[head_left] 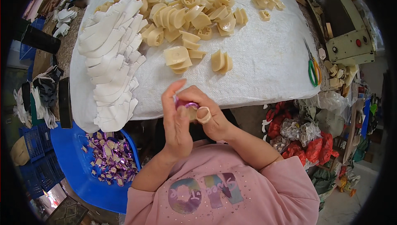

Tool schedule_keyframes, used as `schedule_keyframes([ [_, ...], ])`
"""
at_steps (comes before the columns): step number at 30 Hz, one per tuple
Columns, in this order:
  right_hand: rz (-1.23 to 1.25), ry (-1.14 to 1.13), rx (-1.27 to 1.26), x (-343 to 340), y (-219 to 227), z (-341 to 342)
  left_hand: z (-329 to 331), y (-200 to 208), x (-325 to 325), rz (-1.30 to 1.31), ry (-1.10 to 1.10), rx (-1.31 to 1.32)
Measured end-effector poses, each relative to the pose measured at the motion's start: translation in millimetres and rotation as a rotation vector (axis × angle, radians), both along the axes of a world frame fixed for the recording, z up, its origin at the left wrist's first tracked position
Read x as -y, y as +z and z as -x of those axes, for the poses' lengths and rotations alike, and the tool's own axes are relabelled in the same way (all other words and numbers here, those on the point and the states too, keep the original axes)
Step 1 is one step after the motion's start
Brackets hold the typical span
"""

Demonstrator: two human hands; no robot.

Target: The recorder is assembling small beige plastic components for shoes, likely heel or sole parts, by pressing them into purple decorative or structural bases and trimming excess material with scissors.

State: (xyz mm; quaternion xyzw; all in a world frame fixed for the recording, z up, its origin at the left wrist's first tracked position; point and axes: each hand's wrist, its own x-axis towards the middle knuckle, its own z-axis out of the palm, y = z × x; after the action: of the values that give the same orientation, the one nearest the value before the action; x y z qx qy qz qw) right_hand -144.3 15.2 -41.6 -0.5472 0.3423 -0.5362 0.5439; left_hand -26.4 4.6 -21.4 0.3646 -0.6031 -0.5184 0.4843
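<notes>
In front of my body, at the table's near edge, my left hand [175, 128] and my right hand [215, 119] meet around a small cream piece with a shiny purple covering [192, 105]. The left thumb and fingers press it from one side while the right fingers curl round its far side. My hands hide much of the piece. A pale band [203, 115] circles a digit of my right hand. Just beyond my hands, short stacks of curved cream moulded pieces [178, 57] rest on the white-covered table [256, 68].
Overlapping white cut pieces [111, 68] line the table's left side; more cream pieces [190, 14] are heaped at the back. Scissors [313, 70] lie near the right edge. At lower left, a blue tub [70, 159] contains purple-and-cream pieces [111, 159]. Red bags [326, 148] sit at right.
</notes>
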Motion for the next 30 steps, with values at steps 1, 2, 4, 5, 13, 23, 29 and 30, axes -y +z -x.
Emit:
schedule_keyframes([
  [1,0.035,-0.071,0.027,-1,-3,-7,-1,-7,1,-0.06,0.03,-0.051],
  [2,0.035,-0.07,0.027,-3,-2,-8,-2,-10,2,-0.121,0.06,-0.102],
  [4,-0.085,-0.087,0.193,-4,3,-10,2,-6,1,-0.178,0.065,-0.217],
  [5,-0.085,-0.083,0.194,-3,4,-10,3,-3,1,-0.217,0.064,-0.244],
  [13,0.094,-0.158,-0.084,1,3,-2,0,-16,-1,-0.219,-0.015,-0.207],
  [23,-0.039,-0.159,-0.202,15,21,28,-12,-1,13,-0.329,-0.233,-0.318],
  [29,0.0,-0.116,-0.647,18,46,23,-15,-15,17,0.418,-0.121,0.232],
  [30,-0.001,-0.116,-0.648,17,41,24,-13,-13,14,0.271,-0.096,0.115],
])
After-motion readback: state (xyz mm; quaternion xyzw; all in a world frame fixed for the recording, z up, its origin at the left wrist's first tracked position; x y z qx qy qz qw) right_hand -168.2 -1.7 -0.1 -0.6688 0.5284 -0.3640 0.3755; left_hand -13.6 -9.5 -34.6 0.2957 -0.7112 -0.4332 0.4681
